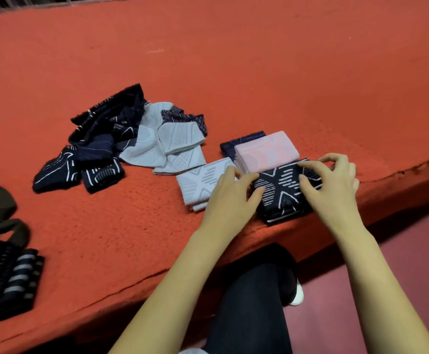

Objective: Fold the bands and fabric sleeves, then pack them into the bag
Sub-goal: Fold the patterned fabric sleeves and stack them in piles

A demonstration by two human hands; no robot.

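A folded dark navy sleeve [282, 190] with white line pattern lies near the front edge of the red surface. My left hand [230, 192] pinches its left edge with curled fingers. My right hand [331, 182] grips its right and far edge, fingers curled over it. Behind it rests a folded pink sleeve [267, 150] on top of a navy one [236, 143]. To the left lies a folded light grey sleeve [199, 183]. A loose pile of navy and grey sleeves [121, 139] sits further left. The dark striped bag [4, 272] with handles is at the far left edge.
Everything lies on a red textured cloth surface [259, 60] that stretches far back. Its front edge [374, 180] runs diagonally just right of my hands. Below it are a dark trouser leg [254, 302], a white shoe [297, 295] and a maroon floor [399, 251].
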